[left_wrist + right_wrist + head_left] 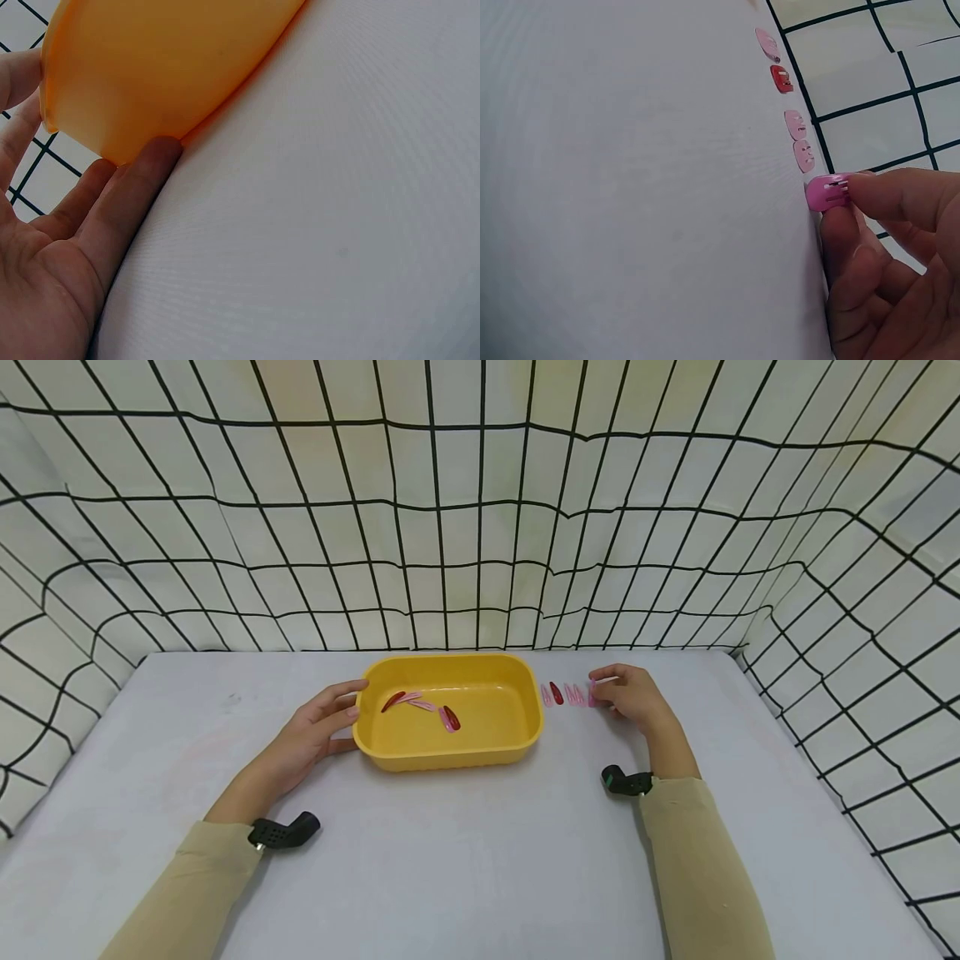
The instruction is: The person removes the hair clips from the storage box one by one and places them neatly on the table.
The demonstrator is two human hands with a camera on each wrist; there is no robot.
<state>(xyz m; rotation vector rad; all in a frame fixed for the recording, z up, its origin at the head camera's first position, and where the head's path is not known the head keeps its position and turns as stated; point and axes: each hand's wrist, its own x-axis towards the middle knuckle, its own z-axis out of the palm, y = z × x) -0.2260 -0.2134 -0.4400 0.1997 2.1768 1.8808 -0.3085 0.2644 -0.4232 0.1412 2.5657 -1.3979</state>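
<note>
My right hand (636, 695) pinches a bright pink hair clip (827, 193) between thumb and finger, at the right end of a row of snap clips on the table. From the left, that row has a pale pink clip (546, 696), a red clip (556, 692) and two pale pink clips (575, 695). The yellow plastic tray (450, 758) stands left of the row. My left hand (303, 739) rests its extended fingers against the tray's left end, as the left wrist view also shows. Inside the tray lie several clips, among them a red clip (392, 702) and a pink clip (422, 705).
A white-covered table (465, 868) lies under everything. Behind it and along both sides rises a white backdrop with a black grid (480, 506). A black wrist camera (281, 832) sits on the left wrist, another black camera (626, 782) on the right.
</note>
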